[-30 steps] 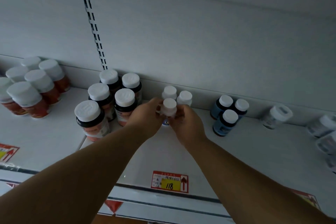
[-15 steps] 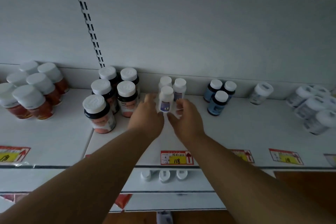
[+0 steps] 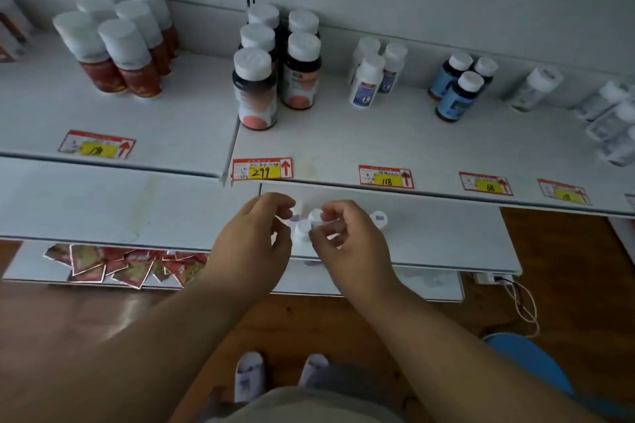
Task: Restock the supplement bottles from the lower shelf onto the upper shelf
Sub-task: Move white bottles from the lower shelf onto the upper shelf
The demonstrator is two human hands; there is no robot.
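on the far left of the upper shelf stands a cluster of white-capped bottles with red labels. a yellow price tag sits on the shelf front below them. to the right, past the shelf joint, five dark bottles with white caps and peach labels stand in a tight group, above a tag reading 299. next come three small white supplement bottles with blue labels, upright and close together, above a tag reading 118. further right are three blue-labelled dark bottles, then pale bottles lying toward the right edge.

on the lower shelf, more small white bottles stand between the two hands, and another white cap shows just right of them. the left hand hovers beside the bottles with fingers loosely curled, holding nothing that can be seen. the right hand has its fingertips curled at one of the caps; whether it actually pinches a bottle i cannot tell.

red packets lie scattered on the bottom shelf at the left, and slippered feet stand on the wooden floor.
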